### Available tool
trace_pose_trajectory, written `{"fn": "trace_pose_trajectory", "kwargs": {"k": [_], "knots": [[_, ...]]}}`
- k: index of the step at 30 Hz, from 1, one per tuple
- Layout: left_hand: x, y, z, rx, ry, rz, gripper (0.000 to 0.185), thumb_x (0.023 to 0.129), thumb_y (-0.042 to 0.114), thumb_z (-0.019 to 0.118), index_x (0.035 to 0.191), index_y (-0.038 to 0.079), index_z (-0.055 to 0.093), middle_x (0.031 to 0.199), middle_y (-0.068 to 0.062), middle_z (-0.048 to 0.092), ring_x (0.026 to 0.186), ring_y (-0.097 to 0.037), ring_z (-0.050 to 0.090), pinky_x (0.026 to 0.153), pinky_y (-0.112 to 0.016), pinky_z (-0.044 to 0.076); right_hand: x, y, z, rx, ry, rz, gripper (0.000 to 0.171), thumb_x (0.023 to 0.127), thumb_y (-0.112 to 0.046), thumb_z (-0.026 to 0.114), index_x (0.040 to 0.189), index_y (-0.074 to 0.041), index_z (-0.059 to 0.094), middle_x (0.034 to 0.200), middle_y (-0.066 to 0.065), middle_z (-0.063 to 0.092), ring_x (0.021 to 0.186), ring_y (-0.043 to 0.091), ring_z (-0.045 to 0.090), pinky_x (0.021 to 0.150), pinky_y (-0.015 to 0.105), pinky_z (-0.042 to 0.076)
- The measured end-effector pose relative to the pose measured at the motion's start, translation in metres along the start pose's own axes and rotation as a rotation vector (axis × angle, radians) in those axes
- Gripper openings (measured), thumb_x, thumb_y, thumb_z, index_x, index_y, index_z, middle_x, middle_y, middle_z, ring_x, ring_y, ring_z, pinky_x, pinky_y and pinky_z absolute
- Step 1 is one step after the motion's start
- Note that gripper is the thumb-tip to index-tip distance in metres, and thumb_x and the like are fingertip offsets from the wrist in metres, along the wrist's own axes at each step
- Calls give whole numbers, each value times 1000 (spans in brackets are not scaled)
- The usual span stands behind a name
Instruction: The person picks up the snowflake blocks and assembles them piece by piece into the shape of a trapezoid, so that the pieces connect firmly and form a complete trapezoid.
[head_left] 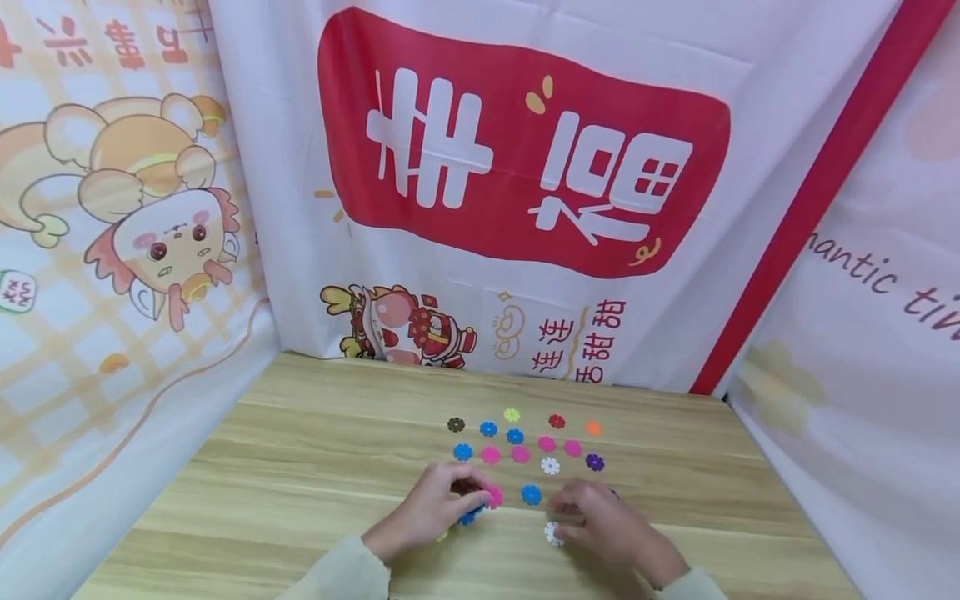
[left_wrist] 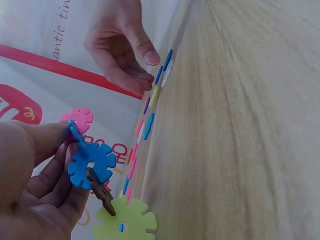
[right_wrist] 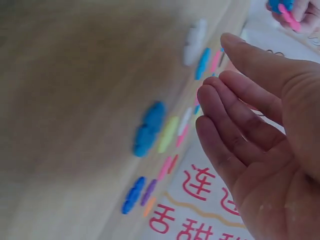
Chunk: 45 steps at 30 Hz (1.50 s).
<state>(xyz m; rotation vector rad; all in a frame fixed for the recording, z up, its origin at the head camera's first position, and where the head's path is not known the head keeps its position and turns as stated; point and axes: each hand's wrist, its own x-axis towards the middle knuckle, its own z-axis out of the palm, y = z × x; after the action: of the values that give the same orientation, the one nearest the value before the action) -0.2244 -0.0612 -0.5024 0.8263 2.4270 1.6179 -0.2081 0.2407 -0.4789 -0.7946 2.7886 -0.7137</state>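
Observation:
My left hand [head_left: 429, 510] pinches a linked chain of notched plastic snowflake discs between thumb and fingers. In the left wrist view the chain runs from a pink disc [left_wrist: 81, 119] through blue discs [left_wrist: 93, 166] and a brown disc [left_wrist: 101, 191] to a yellow-green disc [left_wrist: 132, 222]. Just over the table, my right hand [head_left: 609, 523] has loosely bent fingers, with nothing between thumb and fingertips in the right wrist view. Near its fingertips lie a white disc [head_left: 553, 534] and a blue disc [head_left: 531, 495]. The hand partly hides other discs.
Loose discs lie flat on the wooden table [head_left: 315, 450], among them a brown disc [head_left: 456, 424], a red disc [head_left: 557, 422], an orange disc [head_left: 594, 428] and a purple disc [head_left: 595, 462]. Printed cloths [head_left: 285, 208] hang at the back and both sides.

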Motion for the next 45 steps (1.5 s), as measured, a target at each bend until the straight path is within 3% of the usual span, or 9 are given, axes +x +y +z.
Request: {"fn": "trace_pose_trajectory", "kwargs": {"k": [6,18,31,40,45], "knots": [[-2,-1,1,-12,-13,-5,7,100,20,74,105,20,78,98,6,76,88,-5,69,82,-21,60,1,9,9,32,-64,-7,25,92,-29,82,114,-16,80,102,-10,70,91,1,61,80,22,59],[0,1,2,20,-18,9,10,103,21,70,105,20,79,100,8,76,88,-5,68,80,-21,60,6,9,8,165,-31,21,13,89,-15,84,95,-21,73,87,-11,69,78,1,60,70,20,56],[-2,3,2,12,-20,-11,10,103,20,70,105,20,79,100,8,77,88,-6,69,80,-21,60,22,4,-4,307,117,-72,3,94,-22,81,97,-22,79,91,-7,75,82,3,66,77,24,61],[-3,1,6,-9,-23,-27,8,101,18,72,104,20,79,99,6,76,88,-6,69,81,-20,59,25,-15,1,355,216,-70,7,96,-29,78,100,-23,79,95,-7,78,87,3,71,82,27,63],[-2,4,7,-11,-28,-26,7,101,21,72,103,20,78,96,7,75,86,-6,68,80,-20,59,26,-18,6,382,258,-141,6,94,-24,80,99,-20,79,95,-4,78,87,4,73,83,30,65]]}}
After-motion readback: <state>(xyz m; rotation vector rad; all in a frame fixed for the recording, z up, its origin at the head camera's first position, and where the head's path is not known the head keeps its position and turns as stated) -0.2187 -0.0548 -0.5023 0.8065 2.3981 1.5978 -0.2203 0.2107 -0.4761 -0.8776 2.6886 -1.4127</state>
